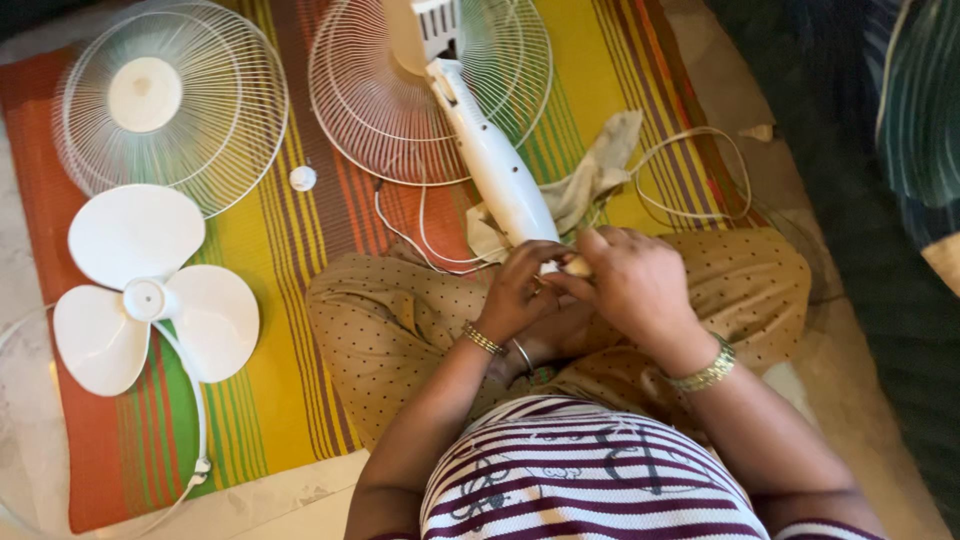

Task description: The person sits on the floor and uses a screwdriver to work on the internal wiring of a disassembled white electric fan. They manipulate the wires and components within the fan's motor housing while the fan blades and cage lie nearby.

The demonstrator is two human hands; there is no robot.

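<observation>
While the person sits cross-legged on the striped mat (300,250), both hands meet at the near end of the white fan body (490,160), which rests against the lap and slopes away from them toward a wire guard (370,110) still fixed at its far end. The left hand (522,290) curls its fingers around the end of the neck; the right hand (635,285) closes over the same spot from the other side, the two touching. What small part they pinch there is hidden.

The body looks like rigid, smooth plastic, top-heavy at the motor end, so a grip on the narrow neck near the hands seems surest; the thin wire guard would likely bend. A cord (690,170) loops beyond the right hand, beside a cloth (600,170). Well left of the left hand lie the blade (140,290), a loose guard (170,100) and a small cap (302,178).
</observation>
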